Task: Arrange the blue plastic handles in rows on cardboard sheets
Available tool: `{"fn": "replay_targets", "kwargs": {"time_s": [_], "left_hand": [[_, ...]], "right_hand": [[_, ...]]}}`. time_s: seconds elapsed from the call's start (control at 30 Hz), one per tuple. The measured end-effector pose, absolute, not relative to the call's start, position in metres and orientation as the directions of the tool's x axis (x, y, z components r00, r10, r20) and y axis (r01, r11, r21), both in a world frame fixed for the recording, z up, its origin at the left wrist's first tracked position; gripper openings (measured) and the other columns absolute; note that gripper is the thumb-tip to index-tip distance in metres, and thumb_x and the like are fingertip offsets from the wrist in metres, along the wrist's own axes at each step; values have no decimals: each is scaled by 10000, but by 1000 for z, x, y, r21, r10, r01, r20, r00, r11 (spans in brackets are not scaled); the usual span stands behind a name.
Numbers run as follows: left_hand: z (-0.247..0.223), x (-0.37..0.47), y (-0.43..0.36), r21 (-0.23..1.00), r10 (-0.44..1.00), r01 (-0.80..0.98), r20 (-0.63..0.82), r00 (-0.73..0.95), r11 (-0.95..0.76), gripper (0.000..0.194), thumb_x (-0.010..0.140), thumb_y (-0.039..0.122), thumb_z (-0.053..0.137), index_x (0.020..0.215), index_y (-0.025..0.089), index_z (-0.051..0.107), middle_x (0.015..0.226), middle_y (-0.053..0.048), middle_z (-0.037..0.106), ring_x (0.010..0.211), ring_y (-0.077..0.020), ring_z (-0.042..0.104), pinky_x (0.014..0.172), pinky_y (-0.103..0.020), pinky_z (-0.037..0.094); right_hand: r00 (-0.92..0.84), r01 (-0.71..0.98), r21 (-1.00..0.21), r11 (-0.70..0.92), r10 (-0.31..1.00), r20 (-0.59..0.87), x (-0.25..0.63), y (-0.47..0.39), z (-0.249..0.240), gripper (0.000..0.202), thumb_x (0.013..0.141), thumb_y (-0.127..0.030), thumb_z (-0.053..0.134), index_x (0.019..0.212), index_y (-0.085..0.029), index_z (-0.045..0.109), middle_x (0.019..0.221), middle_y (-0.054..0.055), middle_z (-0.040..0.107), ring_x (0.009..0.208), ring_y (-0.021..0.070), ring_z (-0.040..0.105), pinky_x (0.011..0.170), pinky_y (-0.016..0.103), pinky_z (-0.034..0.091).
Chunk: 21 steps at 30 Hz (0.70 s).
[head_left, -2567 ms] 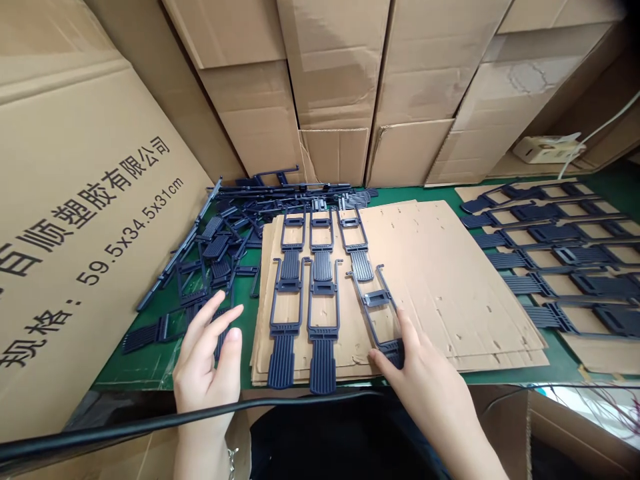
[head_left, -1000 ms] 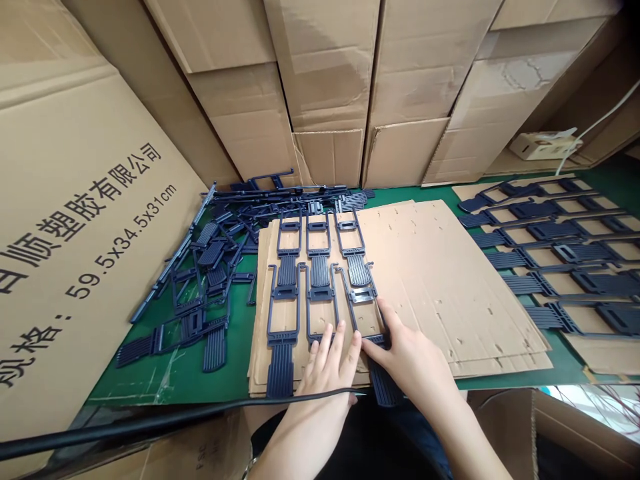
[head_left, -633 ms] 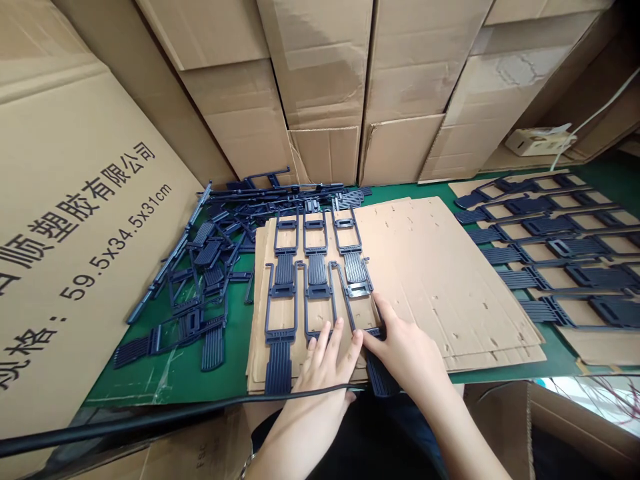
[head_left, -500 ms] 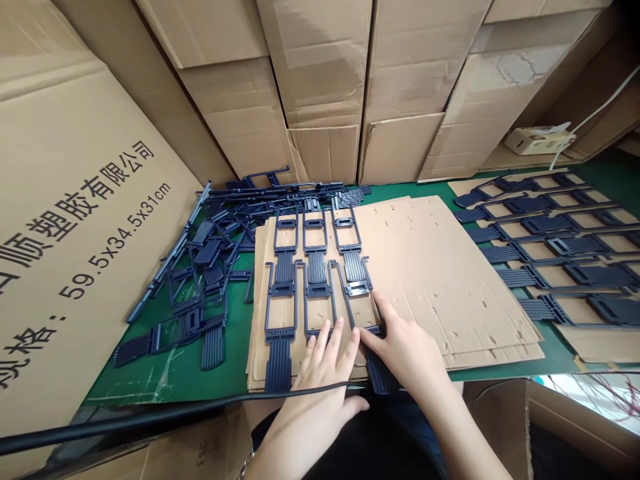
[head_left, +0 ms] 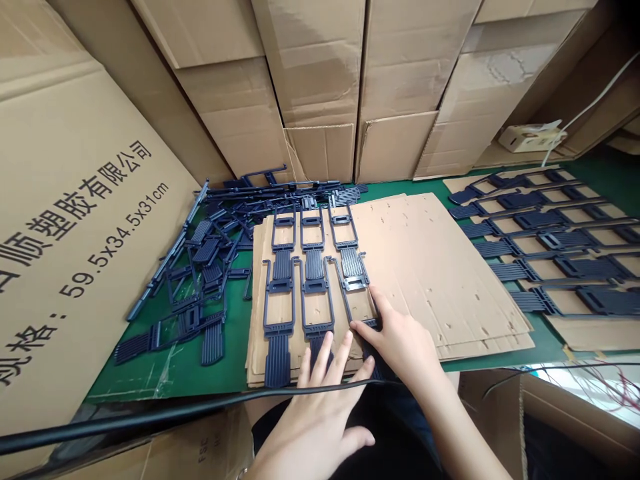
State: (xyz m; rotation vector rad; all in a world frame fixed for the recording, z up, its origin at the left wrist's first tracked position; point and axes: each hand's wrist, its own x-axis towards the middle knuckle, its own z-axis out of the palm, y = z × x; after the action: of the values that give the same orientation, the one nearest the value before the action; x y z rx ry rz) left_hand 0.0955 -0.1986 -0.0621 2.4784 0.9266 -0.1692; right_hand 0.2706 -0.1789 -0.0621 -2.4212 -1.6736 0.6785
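My right hand (head_left: 403,340) has its thumb and index finger on the lower end of a dark blue plastic frame (head_left: 356,283) with a ribbed panel. This frame is the rightmost of three in a row, slightly tilted, and my fingers hide part of it. My left hand (head_left: 323,407) is open with fingers spread, its fingertips near the ribbed lower end of the middle frame (head_left: 316,307). To the left lies the third frame (head_left: 279,307). All three rest on stacked cardboard sheets (head_left: 420,267).
Loose dark blue frames (head_left: 205,253) lie in a tangled pile on the green table (head_left: 150,370). More frames (head_left: 540,233) sit in rows on cardboard at right. A black cable (head_left: 200,408) crosses the near edge. Cardboard boxes (head_left: 310,67) wall the back; a printed carton (head_left: 75,167) stands left.
My left hand has drawn back toward me, off the sheet's near part, with its fingers spreading wider. My right hand stays at the rightmost frame. The view has shifted slightly.
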Motion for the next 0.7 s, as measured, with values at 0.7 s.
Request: {"fn": "replay_targets", "kwargs": {"time_s": [0.7], "left_hand": [[-40,93,-216,709,470,403,-114,875,-579,668,857,339,541,1431,278,204,1391,-67,417,1231,-203,441,1006,-330,404]], "right_hand": [[181,791,-518,-324,934,-308,276,-199,-60,684,898,-431,405,1467,-228,83,898,72,667,813,303,637,637,374,445]]}}
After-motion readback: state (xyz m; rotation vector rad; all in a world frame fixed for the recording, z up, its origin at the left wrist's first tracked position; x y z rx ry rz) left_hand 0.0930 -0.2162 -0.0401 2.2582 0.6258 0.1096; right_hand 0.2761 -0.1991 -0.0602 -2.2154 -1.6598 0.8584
